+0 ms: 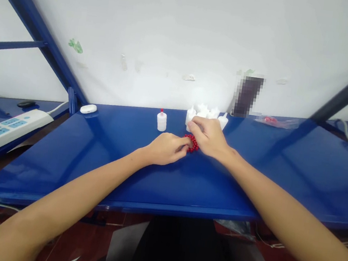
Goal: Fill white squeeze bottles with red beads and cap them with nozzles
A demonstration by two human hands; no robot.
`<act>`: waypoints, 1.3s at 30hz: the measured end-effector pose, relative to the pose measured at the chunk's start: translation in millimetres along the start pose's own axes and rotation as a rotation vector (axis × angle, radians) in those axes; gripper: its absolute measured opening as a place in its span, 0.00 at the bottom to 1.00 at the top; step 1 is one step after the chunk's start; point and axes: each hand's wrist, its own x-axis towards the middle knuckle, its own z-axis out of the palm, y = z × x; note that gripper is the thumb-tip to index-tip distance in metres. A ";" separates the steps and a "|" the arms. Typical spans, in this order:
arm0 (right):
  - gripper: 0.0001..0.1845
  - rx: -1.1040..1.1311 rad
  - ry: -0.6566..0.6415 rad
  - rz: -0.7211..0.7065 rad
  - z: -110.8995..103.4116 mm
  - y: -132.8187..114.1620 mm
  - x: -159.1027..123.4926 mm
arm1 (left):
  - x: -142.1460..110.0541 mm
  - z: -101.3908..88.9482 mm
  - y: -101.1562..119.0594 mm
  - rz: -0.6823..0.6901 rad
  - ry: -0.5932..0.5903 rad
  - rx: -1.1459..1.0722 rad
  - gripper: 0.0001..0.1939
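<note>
A small cluster of round red pieces, like the red tip on the nearby bottle, lies on the blue table between my hands. My left hand reaches into its left side with index finger and thumb bent together; what they pinch, if anything, is too small to make out. Over the cluster's right side curls my right hand, its fingertips close in front of a white squeeze bottle. Its grip is partly hidden. Several more white bottles stand behind it. Left of them, a white bottle with a red tip stands upright.
On the blue table, a white case lies at the back left. A blurred phone-like dark object leans on the wall. A clear bag with red contents lies right of it. A power strip is far left.
</note>
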 end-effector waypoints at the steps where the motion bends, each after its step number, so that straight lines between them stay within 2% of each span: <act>1: 0.21 0.002 -0.012 0.002 0.1 0.0 -0.3 | -0.4 0.7 -0.4 0.007 -0.029 -0.008 0.10; 5: 0.21 0.005 -0.043 -0.008 1.0 -0.4 -1.3 | -0.9 0.0 -3.5 -0.007 -0.093 -0.042 0.08; 12: 0.21 0.008 -0.045 -0.018 3.0 0.7 -1.5 | 2.1 0.5 -2.4 -0.067 -0.117 -0.096 0.07; 17: 0.20 0.076 -0.104 0.027 3.1 -0.8 -2.7 | 3.2 -0.3 -2.7 -0.058 -0.124 -0.116 0.05; 22: 0.20 0.113 -0.142 0.035 1.4 -2.6 -3.5 | 2.8 -2.0 -2.4 -0.084 -0.177 -0.135 0.04; 25: 0.21 0.067 -0.118 0.001 1.0 -1.8 -3.3 | 2.6 -3.3 -3.2 -0.101 -0.200 -0.146 0.04; 33: 0.20 -0.014 -0.090 -0.016 3.5 1.1 -3.0 | 5.1 -13.3 -5.5 -0.095 -0.307 -0.250 0.11; 39: 0.20 -0.032 -0.092 -0.050 3.1 1.1 -1.7 | 3.2 -13.1 -6.9 -0.117 -0.282 -0.235 0.14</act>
